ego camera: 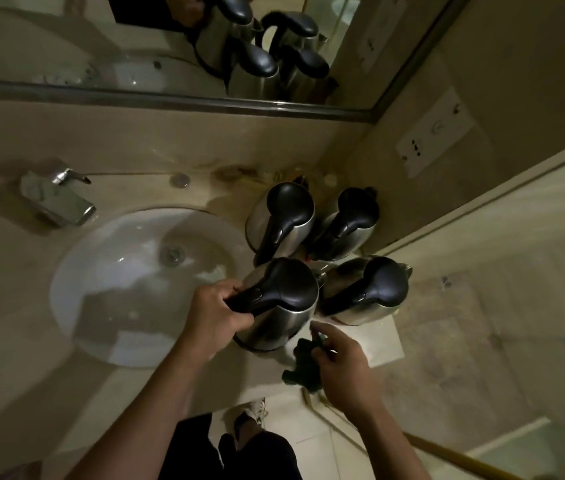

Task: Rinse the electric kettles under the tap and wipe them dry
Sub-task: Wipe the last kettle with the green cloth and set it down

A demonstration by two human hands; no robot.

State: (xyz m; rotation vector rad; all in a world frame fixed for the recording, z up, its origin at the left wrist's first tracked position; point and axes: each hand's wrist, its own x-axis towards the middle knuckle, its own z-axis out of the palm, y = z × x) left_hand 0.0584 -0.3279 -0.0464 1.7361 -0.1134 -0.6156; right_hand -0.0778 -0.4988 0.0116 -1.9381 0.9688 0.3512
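Note:
Several steel electric kettles with black lids and handles stand on the beige counter to the right of the white sink (77,271). My left hand (212,313) grips the black handle of the nearest kettle (284,306), at the sink's right rim. My right hand (340,365) holds a dark green cloth (303,362) just below that kettle's base. Behind it stand a second kettle (283,220) and a third kettle (350,223), with another kettle (371,292) on the right. The chrome tap (58,199) sits at the sink's far left; no water runs.
A mirror (135,46) above the counter reflects the kettles. A white socket plate (435,131) is on the right wall. The counter's front right corner (392,348) ends next to the tiled floor. My shoe (250,417) shows below the counter edge.

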